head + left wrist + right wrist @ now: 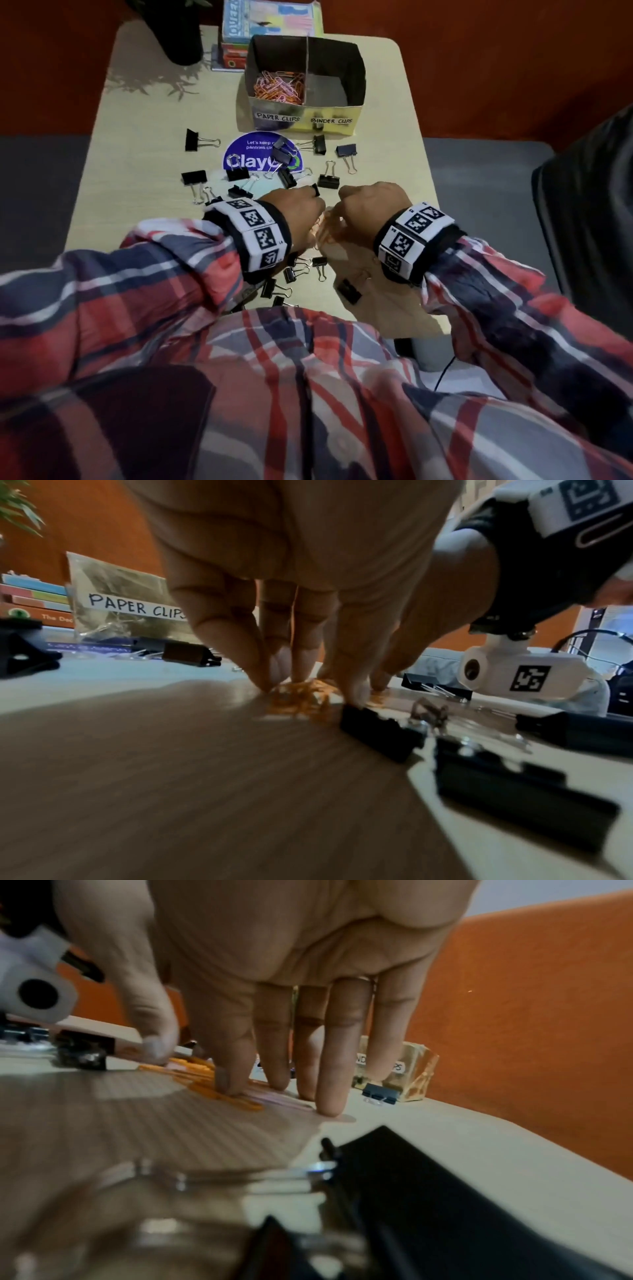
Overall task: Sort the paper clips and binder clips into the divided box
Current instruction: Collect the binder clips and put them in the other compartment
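The divided box (305,114) stands at the far middle of the table, labelled PAPER CLIPS and BINDER CLIPS. Pink and orange paper clips (279,89) fill its left compartment; nothing shows in the right one. Black binder clips (197,139) lie scattered before the box, and more (294,270) near my body. My left hand (304,688) points down, its fingertips and thumb closed round a small heap of orange paper clips (301,699). My right hand (240,1074) is just beside it, with straight fingers pressing on loose paper clips (205,1080). In the head view both hands (308,212) (352,209) hide these clips.
A dark plant pot (181,31) and a stack of books (267,20) stand behind the box. A round blue sticker (253,161) lies under some binder clips. A large binder clip (428,1191) sits just below my right wrist. A dark chair (589,212) is right of the table.
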Motion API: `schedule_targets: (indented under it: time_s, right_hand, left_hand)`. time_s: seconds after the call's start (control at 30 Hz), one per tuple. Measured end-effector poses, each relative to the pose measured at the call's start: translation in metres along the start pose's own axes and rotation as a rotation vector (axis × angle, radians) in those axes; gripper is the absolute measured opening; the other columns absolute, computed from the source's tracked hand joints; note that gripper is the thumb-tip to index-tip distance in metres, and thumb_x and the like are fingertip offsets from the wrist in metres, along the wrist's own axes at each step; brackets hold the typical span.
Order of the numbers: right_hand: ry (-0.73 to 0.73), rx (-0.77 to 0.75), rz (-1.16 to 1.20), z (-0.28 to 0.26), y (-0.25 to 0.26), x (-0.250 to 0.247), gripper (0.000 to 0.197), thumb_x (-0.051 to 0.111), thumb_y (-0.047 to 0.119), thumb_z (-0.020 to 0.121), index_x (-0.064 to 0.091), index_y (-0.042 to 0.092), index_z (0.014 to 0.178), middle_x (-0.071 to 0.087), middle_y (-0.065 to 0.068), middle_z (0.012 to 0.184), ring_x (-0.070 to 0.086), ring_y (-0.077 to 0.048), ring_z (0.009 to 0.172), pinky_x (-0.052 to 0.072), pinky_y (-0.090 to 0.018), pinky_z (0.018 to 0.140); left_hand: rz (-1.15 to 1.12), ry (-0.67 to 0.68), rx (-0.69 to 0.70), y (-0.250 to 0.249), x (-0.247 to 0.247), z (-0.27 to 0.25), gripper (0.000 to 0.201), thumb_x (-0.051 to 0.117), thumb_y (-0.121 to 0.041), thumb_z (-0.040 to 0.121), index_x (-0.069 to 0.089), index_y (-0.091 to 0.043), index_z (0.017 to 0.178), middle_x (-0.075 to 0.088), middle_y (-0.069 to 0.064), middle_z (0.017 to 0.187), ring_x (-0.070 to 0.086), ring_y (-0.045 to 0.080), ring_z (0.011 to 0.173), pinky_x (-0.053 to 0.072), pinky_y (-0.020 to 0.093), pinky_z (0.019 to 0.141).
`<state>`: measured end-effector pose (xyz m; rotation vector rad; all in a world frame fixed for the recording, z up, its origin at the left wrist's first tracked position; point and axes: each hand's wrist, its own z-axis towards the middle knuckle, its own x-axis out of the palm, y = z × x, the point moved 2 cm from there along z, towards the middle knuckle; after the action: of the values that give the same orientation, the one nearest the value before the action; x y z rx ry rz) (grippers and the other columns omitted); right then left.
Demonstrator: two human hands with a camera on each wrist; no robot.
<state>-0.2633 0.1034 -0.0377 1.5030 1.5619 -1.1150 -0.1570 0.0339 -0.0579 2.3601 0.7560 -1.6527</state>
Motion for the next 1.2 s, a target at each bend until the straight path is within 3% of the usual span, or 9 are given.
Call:
schedule_targets:
  time_s: [0.2, 0.4, 0.5, 0.63, 0.77, 0.9, 1.1, 1.2]
  right_hand:
    - [-0.051, -0.098, -0.027, 0.001, 0.002, 0.001, 0.034, 0.037, 0.044, 0.095, 0.055, 0.036, 0.124, 0.055, 0.0, 0.105, 0.06, -0.025, 0.092, 0.038, -0.029, 0.065]
    - [-0.019, -0.119, -0.02, 0.006, 0.009, 0.0, 0.037, 0.042, 0.049, 0.094, 0.061, 0.032, 0.12, 0.045, 0.002, 0.093, 0.056, -0.025, 0.088, 0.034, -0.028, 0.067]
    - [0.004, -0.133, -0.032, 0.004, 0.011, 0.001, 0.036, 0.041, 0.049, 0.095, 0.057, 0.035, 0.123, 0.048, 0.001, 0.098, 0.053, -0.024, 0.082, 0.037, -0.029, 0.067]
    - [-0.009, -0.134, -0.037, 0.006, 0.021, 0.0, 0.03, 0.038, 0.038, 0.097, 0.06, 0.029, 0.116, 0.047, 0.001, 0.092, 0.058, -0.025, 0.092, 0.036, -0.029, 0.068]
    - [0.065, -0.113, -0.025, 0.01, 0.028, -0.003, 0.032, 0.038, 0.031, 0.096, 0.059, 0.022, 0.119, 0.054, -0.003, 0.109, 0.058, -0.028, 0.1, 0.036, -0.031, 0.072]
    - [0.06, -0.134, -0.09, 0.013, 0.033, -0.004, 0.031, 0.046, 0.024, 0.092, 0.059, 0.022, 0.12, 0.056, -0.004, 0.11, 0.06, -0.027, 0.097, 0.038, -0.031, 0.068]
    - [0.058, -0.128, -0.091, 0.012, 0.042, -0.007, 0.034, 0.037, 0.026, 0.094, 0.057, 0.011, 0.118, 0.058, -0.009, 0.114, 0.061, -0.029, 0.1, 0.037, -0.03, 0.069]
    - [0.059, -0.114, -0.117, 0.013, 0.041, -0.007, 0.031, 0.038, 0.023, 0.096, 0.056, 0.011, 0.118, 0.059, -0.008, 0.115, 0.061, -0.028, 0.102, 0.039, -0.03, 0.07]
  left_hand:
    - [-0.048, -0.016, -0.053, 0.009, 0.0, -0.003, 0.038, 0.067, -0.035, 0.084, 0.057, -0.014, 0.114, 0.054, 0.005, 0.114, 0.056, 0.026, 0.104, 0.044, 0.034, 0.076]
    - [-0.12, -0.006, -0.155, 0.019, 0.003, -0.003, 0.016, 0.065, -0.027, 0.086, 0.061, -0.016, 0.096, 0.063, 0.006, 0.101, 0.06, 0.028, 0.093, 0.048, 0.035, 0.077]
    - [-0.151, 0.023, -0.179, 0.023, 0.005, -0.004, 0.013, 0.063, -0.028, 0.086, 0.06, -0.017, 0.091, 0.063, 0.005, 0.097, 0.059, 0.027, 0.09, 0.045, 0.033, 0.072]
    - [-0.199, -0.02, -0.209, 0.025, 0.007, -0.006, 0.01, 0.06, -0.026, 0.081, 0.06, -0.017, 0.086, 0.064, 0.003, 0.089, 0.059, 0.025, 0.082, 0.046, 0.032, 0.068]
    - [-0.197, -0.015, -0.196, 0.027, 0.007, -0.009, 0.01, 0.058, -0.025, 0.08, 0.059, -0.016, 0.085, 0.063, 0.004, 0.088, 0.057, 0.026, 0.082, 0.045, 0.032, 0.068]
    - [-0.149, -0.009, -0.165, 0.034, 0.007, -0.01, 0.005, 0.055, -0.022, 0.081, 0.052, -0.019, 0.078, 0.062, 0.004, 0.089, 0.051, 0.024, 0.076, 0.041, 0.03, 0.067]
    - [-0.023, -0.033, -0.081, 0.036, 0.004, -0.01, 0.012, 0.057, -0.022, 0.084, 0.046, -0.018, 0.085, 0.059, 0.007, 0.088, 0.056, 0.029, 0.082, 0.039, 0.031, 0.065]
    - [-0.018, -0.018, -0.065, 0.039, 0.003, -0.007, 0.014, 0.056, -0.022, 0.085, 0.042, -0.02, 0.083, 0.053, 0.004, 0.083, 0.052, 0.027, 0.077, 0.037, 0.031, 0.064]
